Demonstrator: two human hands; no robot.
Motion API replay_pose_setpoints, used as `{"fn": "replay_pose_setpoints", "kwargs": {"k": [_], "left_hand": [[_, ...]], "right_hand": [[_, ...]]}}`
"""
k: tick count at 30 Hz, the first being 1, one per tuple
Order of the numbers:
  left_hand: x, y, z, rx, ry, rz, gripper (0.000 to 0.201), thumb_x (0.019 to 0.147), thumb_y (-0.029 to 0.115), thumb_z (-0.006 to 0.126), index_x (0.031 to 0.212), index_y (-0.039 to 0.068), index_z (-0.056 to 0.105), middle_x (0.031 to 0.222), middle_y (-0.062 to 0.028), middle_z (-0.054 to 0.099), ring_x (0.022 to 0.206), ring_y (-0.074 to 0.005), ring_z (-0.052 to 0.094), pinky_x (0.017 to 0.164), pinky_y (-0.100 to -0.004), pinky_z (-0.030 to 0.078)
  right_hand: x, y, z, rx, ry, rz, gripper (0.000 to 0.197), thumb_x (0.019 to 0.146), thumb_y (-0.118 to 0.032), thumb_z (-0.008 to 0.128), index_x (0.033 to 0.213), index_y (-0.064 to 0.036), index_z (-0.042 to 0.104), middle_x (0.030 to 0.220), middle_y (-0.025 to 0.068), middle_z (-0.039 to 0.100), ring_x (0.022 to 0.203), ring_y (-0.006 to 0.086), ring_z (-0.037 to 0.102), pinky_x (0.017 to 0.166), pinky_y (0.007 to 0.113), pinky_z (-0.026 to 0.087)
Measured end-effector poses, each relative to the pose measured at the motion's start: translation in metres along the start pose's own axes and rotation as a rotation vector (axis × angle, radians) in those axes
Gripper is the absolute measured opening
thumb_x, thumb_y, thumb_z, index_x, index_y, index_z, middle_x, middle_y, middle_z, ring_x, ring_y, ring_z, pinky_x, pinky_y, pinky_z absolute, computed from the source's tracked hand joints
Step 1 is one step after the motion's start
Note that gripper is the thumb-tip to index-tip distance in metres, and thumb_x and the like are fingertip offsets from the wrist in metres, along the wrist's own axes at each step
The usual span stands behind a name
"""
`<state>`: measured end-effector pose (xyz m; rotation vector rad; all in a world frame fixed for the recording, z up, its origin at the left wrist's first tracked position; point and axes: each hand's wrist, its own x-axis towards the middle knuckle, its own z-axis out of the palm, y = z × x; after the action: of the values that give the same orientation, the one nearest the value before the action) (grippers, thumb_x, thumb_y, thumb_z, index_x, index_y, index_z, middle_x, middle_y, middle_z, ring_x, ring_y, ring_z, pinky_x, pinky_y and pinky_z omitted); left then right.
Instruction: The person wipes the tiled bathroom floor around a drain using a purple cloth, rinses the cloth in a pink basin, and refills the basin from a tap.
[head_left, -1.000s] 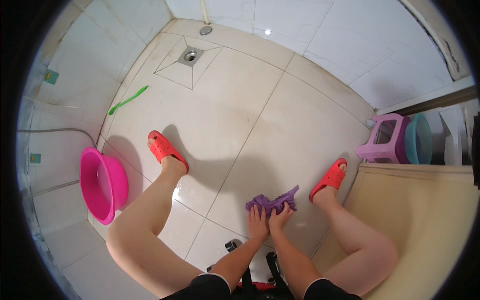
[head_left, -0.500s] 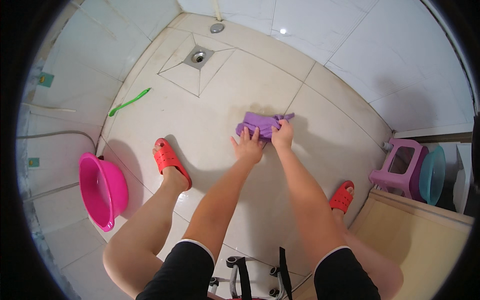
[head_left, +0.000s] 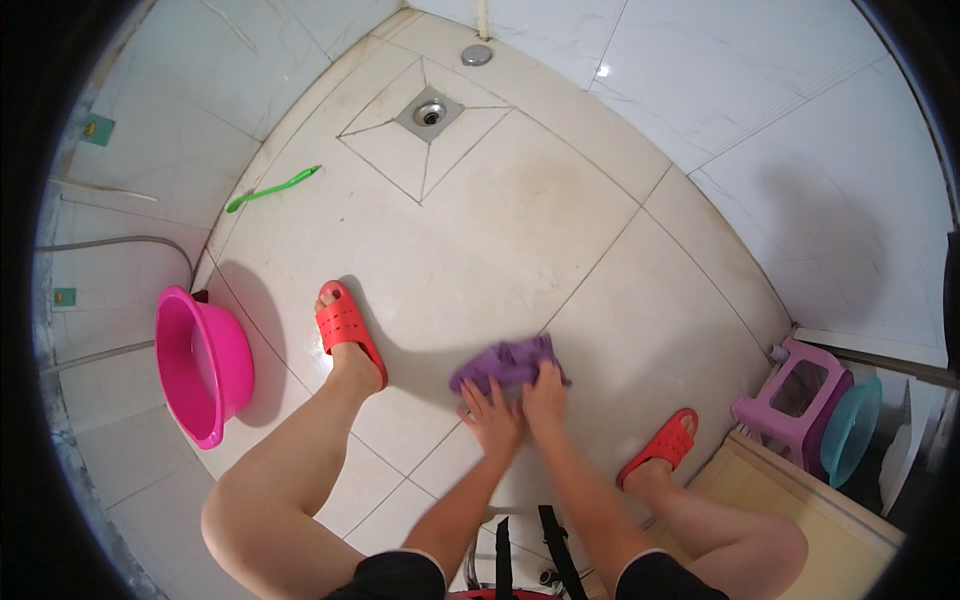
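Cloth (head_left: 508, 362) is now lying nearer on the floor (head_left: 470, 230), long axis running left-right; left hand (head_left: 494, 424) is reaching forward onto its near edge, splayed; right hand (head_left: 545, 402) is overlapping it more, grip unclear.

A crumpled purple fabric cloth (head_left: 508, 362) lies bunched on the pale, glossy tiled floor (head_left: 450, 260), across a thin dark seam (head_left: 590, 270) between tiles. It stretches wider than deep, creased into uneven folds, its outline ragged and its near edge partly hidden.
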<state>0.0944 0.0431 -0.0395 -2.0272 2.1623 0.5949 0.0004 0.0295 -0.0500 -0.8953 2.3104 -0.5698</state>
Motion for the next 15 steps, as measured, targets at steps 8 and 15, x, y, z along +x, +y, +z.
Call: {"fn": "replay_pose_setpoints", "kwargs": {"k": [8,15], "left_hand": [[0.19,0.055,-0.075,0.04,0.048,0.216,0.058,0.086,0.035,0.047,0.139,0.018,0.028,0.142,-0.0169,0.025,0.131,-0.0308,0.025,0.1,-0.0631,0.015],[0.042,0.09,-0.022,-0.175,-0.183,0.638,0.056,0.077,0.02,0.054,0.132,0.017,0.04,0.13,-0.0158,0.041,0.121,-0.0296,0.038,0.098,-0.0627,0.018]], "right_hand": [[0.186,-0.101,-0.035,0.131,0.123,-0.092,0.025,0.076,-0.015,0.064,0.095,-0.0026,0.053,0.089,0.0206,0.061,0.086,0.0407,0.057,0.073,0.044,0.046],[0.035,0.046,-0.072,0.236,0.614,0.259,0.039,0.076,-0.013,0.061,0.111,-0.0001,0.049,0.108,0.0198,0.053,0.101,0.0322,0.05,0.089,0.039,0.039]]}}
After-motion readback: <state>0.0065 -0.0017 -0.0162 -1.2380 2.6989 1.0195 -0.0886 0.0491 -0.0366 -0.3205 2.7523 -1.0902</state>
